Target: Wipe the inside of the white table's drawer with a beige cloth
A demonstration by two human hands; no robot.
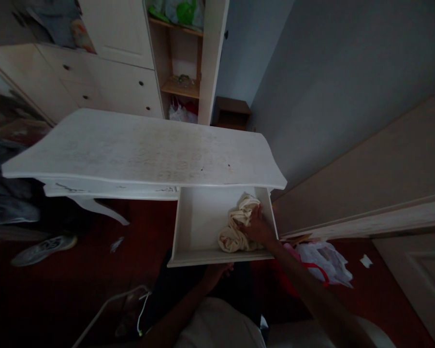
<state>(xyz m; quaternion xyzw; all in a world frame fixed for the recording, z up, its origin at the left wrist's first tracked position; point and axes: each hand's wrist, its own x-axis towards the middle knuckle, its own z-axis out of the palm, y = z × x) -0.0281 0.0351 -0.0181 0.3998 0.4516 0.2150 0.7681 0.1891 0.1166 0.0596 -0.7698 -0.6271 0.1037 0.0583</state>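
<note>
A pulled-out white drawer (203, 212) juts from the right half of a white table (148, 145). Inside it, toward the right side, lie cream-coloured rolled cloths (232, 239), bunched one against another. My right hand (255, 227) reaches in from the right, its thumb and fingers closed around part of the cloth bundle. Just below the drawer's front panel, in front of my lap, is my left hand (219, 274). Its fingers are dark and partly hidden, so their grip is unclear.
Behind the table stands a white cabinet (119, 67) with an open shelf section holding bags. A white plastic bag (326, 261) sits on the red floor at the right. At the left lies a shoe (43, 250); a pale cable (110, 299) runs near my legs.
</note>
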